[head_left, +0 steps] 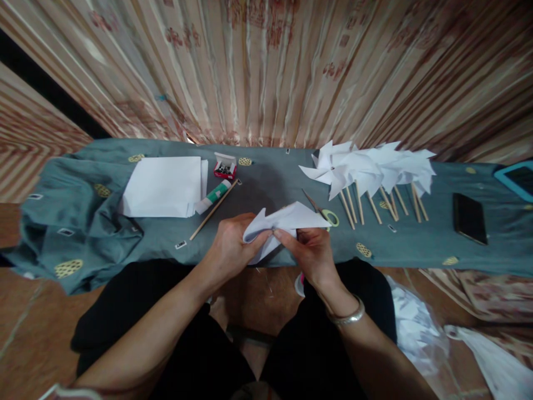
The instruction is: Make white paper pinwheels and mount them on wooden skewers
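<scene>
Between my two hands, above the near edge of the cloth-covered table, is a white paper pinwheel with folded blades. My left hand grips its left side, thumb pressed near the centre. From the right, my right hand pinches the same centre with thumb and fingers; a small dark spot shows between the thumbs. No stick shows on this pinwheel. Just behind it lie scissors with light green handles. Left of my hands are a wooden stick, a green-and-white glue tube and an open red box of metal pins.
A stack of white paper lies at the left. Several finished pinwheels on sticks overlap at the back right. A dark phone and a blue-edged device lie farther right. A plastic bag of paper scraps stands on the floor.
</scene>
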`<state>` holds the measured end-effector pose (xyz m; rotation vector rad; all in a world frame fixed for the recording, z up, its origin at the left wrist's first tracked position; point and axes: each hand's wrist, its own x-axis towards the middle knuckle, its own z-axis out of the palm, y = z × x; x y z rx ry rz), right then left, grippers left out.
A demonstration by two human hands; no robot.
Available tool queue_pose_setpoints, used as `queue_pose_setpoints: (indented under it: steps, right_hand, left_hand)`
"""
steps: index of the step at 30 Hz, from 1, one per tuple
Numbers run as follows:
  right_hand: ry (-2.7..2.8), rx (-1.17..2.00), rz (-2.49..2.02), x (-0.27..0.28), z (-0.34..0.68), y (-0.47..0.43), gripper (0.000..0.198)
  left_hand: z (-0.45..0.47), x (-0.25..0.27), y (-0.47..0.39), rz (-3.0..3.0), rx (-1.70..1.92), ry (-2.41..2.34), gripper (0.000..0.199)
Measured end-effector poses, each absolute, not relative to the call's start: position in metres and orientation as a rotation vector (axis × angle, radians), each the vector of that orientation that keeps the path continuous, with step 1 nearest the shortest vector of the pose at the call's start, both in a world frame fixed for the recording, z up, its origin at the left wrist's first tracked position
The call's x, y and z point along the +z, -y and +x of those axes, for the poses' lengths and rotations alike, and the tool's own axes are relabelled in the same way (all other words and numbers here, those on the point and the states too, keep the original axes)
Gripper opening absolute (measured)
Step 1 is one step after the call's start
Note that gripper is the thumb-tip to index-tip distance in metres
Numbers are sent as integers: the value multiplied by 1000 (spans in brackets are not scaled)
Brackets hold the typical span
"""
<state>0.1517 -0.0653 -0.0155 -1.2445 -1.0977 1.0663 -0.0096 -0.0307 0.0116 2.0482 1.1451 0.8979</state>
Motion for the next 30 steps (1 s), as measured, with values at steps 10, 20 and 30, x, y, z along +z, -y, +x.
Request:
queue_pose_setpoints:
  steps: [10,20,30]
  right_hand:
    - [1077,1070,-1217,-12,150,65,11]
    - [1091,1087,-1228,-13,150,65,10]
    - [1086,1131,-1159,-9,152,65,11]
  left_hand:
    - [-9,10,31,2070,929,-1125,24]
    - [-9,11,32,2012,884,-1167,23]
    - [-7,7,35,1701,877,-1224,23]
